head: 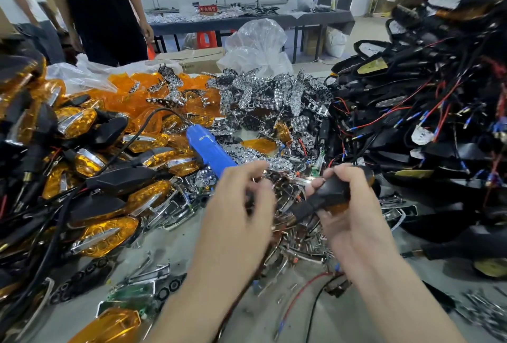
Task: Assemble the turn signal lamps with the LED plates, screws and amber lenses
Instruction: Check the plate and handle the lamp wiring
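One lamp (333, 191) gripped in right hand (348, 219), stem slanting near-left toward left hand (241, 205), whose grip's too blurry to call.

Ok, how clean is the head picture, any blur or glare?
Head view: the left hand is smeared by motion blur; the right hand and the black lamp housing it grips are sharper; the chrome LED plates glint; the frame edges bow, and the wired housing pile blurs at upper right.
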Demonstrator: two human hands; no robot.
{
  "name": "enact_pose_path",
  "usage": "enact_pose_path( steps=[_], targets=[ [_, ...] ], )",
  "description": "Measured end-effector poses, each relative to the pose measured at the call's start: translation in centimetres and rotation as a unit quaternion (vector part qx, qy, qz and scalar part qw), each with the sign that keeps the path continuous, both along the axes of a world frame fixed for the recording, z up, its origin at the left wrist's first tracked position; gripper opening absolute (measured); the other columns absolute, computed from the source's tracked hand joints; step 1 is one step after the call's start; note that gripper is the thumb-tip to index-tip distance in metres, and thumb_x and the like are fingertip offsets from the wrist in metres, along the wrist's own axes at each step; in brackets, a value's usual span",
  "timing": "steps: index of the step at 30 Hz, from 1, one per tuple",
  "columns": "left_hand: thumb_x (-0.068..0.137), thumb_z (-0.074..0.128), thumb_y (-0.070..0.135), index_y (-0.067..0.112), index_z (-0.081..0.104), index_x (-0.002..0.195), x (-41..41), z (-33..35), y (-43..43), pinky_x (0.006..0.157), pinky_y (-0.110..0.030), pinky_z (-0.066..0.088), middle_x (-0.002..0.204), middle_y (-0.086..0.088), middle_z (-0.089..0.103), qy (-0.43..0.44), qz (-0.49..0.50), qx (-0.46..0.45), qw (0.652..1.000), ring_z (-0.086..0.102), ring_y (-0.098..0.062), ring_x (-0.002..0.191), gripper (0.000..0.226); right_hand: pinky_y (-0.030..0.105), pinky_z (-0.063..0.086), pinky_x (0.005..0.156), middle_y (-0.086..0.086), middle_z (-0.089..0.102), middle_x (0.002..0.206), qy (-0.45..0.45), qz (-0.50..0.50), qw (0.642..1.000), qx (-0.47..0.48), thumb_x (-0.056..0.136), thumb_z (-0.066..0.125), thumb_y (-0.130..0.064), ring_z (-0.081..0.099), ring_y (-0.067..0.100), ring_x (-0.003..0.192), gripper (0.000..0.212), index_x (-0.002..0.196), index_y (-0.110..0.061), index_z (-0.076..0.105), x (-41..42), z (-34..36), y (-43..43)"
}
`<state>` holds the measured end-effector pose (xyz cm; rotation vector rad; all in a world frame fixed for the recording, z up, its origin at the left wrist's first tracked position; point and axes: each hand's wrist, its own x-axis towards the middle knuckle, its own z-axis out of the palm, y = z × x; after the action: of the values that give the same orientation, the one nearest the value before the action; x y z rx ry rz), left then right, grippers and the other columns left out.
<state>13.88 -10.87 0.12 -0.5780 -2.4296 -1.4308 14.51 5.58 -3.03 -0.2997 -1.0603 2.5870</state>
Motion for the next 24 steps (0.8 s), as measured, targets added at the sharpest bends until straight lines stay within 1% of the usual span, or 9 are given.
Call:
enact_pose_path(
  steps=[1,3,5,7,11,14,17,21,24],
  targets=[
    [0.1,0.049,0.036,0.036,0.052,0.127,-1.5,0.4,-0.6,0.075,-0.018,0.045,0.106,0.022,0.059,-0.038,0.044,0.017,0.998,0.057,0.007,0.097,0.027,0.029,0.057,0.055,0.002,0.065,0.066,0.012,-0.005,1.0,-0.009,0.093,0.059,-0.013,0.065,0.015,0.056,0.03,0.066,-0.022,0.07,0.2,0.6,0.0],
    [0.1,0.049,0.04,0.021,0.043,0.14,-5.0,0.6,-1.4,0.068,-0.026,0.042,0.109,0.01,0.06,-0.129,0.122,-0.073,0.981,0.058,-0.005,0.089,0.045,0.028,0.055,0.052,0.001,0.062,0.064,0.005,-0.012,1.0,-0.006,0.092,0.058,-0.01,0.06,0.014,0.052,0.041,0.055,-0.025,0.069,0.1,0.6,0.1],
    [0.099,0.048,0.047,0.006,0.041,0.136,-7.7,0.7,-1.6,0.067,-0.034,0.042,0.111,-0.01,0.062,-0.192,0.155,-0.178,0.953,0.059,-0.022,0.086,0.056,0.028,0.053,0.05,0.003,0.061,0.064,-0.015,-0.005,1.0,-0.017,0.091,0.062,-0.011,0.058,0.014,0.051,0.033,0.06,-0.02,0.068,0.3,0.5,-0.3],
    [0.098,0.048,0.054,0.0,0.045,0.125,-9.7,0.8,-1.3,0.062,-0.034,0.045,0.104,-0.018,0.065,-0.225,0.18,-0.208,0.935,0.059,-0.027,0.076,0.061,0.027,0.052,0.048,0.003,0.059,0.065,-0.051,-0.002,0.998,-0.021,0.093,0.065,-0.018,0.055,0.015,0.051,0.023,0.07,-0.015,0.062,0.2,0.8,-0.3],
    [0.091,0.054,0.065,-0.004,0.041,0.124,-12.2,0.7,-0.5,0.08,-0.043,0.059,0.104,-0.019,0.067,-0.265,0.208,-0.221,0.915,0.068,-0.034,0.086,0.078,0.028,0.051,0.046,0.0,0.059,0.064,-0.058,-0.016,0.997,-0.04,0.094,0.07,-0.031,0.055,0.015,0.051,0.026,0.072,-0.018,0.065,0.0,1.2,-0.5],
    [0.089,0.062,0.054,-0.001,0.044,0.123,-13.0,0.7,-0.4,0.059,-0.035,0.058,0.094,-0.015,0.068,-0.292,0.21,-0.175,0.917,0.071,-0.032,0.071,0.067,0.028,0.049,0.044,0.001,0.057,0.065,-0.047,0.002,0.997,-0.058,0.094,0.068,-0.042,0.054,0.016,0.049,0.03,0.074,-0.021,0.061,0.2,1.3,-0.7],
    [0.088,0.067,0.042,0.004,0.051,0.118,-13.2,0.8,-0.9,0.061,-0.037,0.062,0.084,-0.014,0.069,-0.313,0.187,-0.093,0.927,0.072,-0.03,0.063,0.051,0.026,0.045,0.044,0.0,0.053,0.062,-0.018,0.025,0.997,-0.07,0.096,0.06,-0.052,0.049,0.017,0.047,0.04,0.068,-0.023,0.059,0.3,1.2,-0.6],
    [0.091,0.066,0.036,0.009,0.059,0.101,-12.6,0.6,-1.8,0.048,-0.03,0.057,0.08,-0.014,0.07,-0.311,0.147,0.03,0.939,0.07,-0.023,0.055,0.03,0.025,0.041,0.043,-0.002,0.048,0.06,0.024,0.067,0.995,-0.065,0.088,0.064,-0.05,0.045,0.016,0.046,0.035,0.067,-0.023,0.057,0.6,1.3,-0.5],
    [0.091,0.066,0.037,0.009,0.059,0.106,-12.5,0.6,-2.3,0.044,-0.026,0.054,0.08,-0.014,0.071,-0.297,0.142,0.037,0.944,0.07,-0.019,0.05,0.032,0.025,0.041,0.042,-0.002,0.047,0.06,0.046,0.084,0.993,-0.065,0.083,0.065,-0.048,0.045,0.016,0.045,0.031,0.067,-0.022,0.057,0.7,1.4,-0.3]
  ],
)
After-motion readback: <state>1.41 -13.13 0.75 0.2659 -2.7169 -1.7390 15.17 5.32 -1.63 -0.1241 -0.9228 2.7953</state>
